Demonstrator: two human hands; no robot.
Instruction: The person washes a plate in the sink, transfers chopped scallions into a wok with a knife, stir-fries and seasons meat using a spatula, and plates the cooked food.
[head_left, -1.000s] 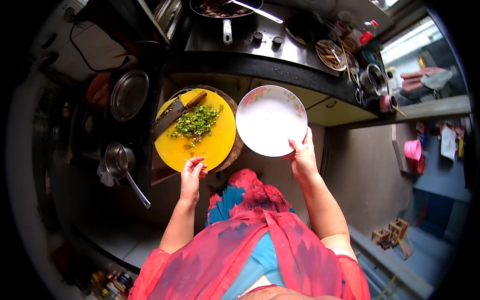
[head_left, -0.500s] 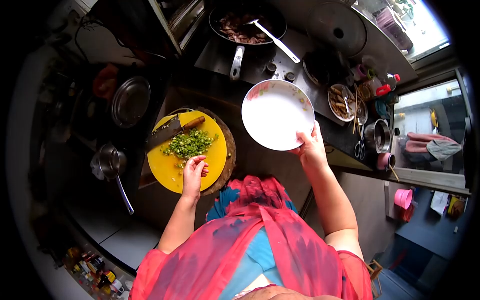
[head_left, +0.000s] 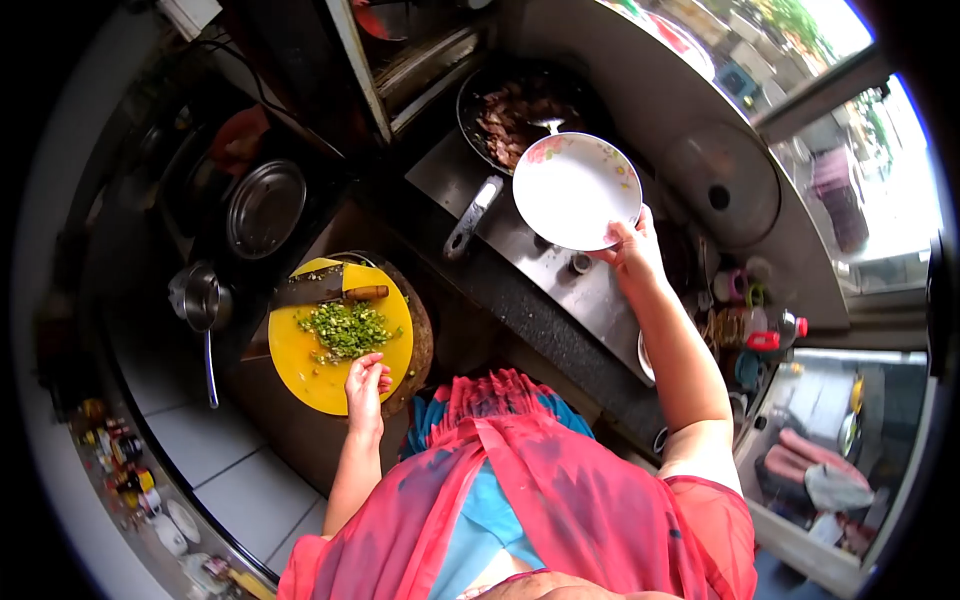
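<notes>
My right hand (head_left: 635, 248) grips the lower right rim of a white plate (head_left: 577, 192) with a floral edge, held above the stove. The plate covers part of a pan (head_left: 472, 115) with sliced meat (head_left: 515, 112) in it and hides most of the spatula. My left hand (head_left: 367, 385) is near the lower right edge of a yellow cutting board (head_left: 300, 378), its fingers loosely curled, and whether it holds anything is too small to see. Chopped greens (head_left: 348, 330) lie on the board, below a cleaver (head_left: 315, 288) with a wooden handle.
The board rests on a round wooden block (head_left: 418, 345). To the left are a round metal lid (head_left: 266, 210) and a small saucepan (head_left: 201, 298). A glass lid (head_left: 722, 185) leans at the back right. Bottles (head_left: 785, 330) stand by the window.
My right hand has carried the plate up and forward, from beside the board to over the stove near the pan. The view has turned toward the stove. My left hand stays by the board.
</notes>
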